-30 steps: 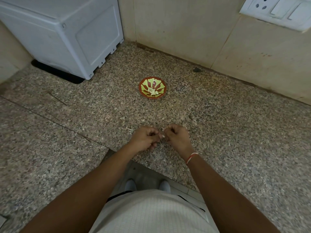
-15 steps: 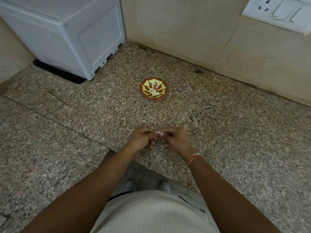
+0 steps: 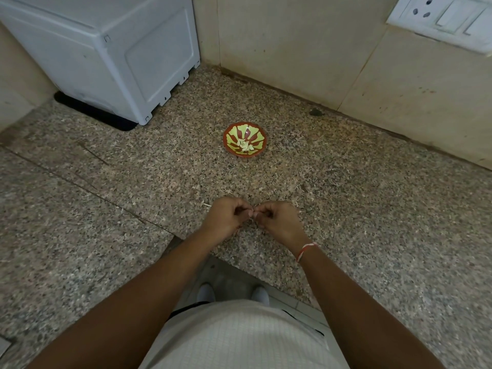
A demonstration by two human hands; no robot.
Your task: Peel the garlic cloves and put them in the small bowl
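garlic clove (image 3: 252, 212) still pinched between both hands.

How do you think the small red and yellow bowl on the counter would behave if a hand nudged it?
The small bowl looks shallow and wide, so it would probably slide across the granite counter rather than tip. It holds only a few pale peeled cloves, so it is likely light. Its glossy surface may be slippery to pinch.

White appliance (image 3: 106, 54) upper left on speckled granite desk (image 3: 372, 209), black mat (image 3: 98, 113) under it. Switchboard (image 3: 442, 20) upper right on beige wall tiles (image 3: 292, 43). White shoes (image 3: 206, 292) bottom centre.
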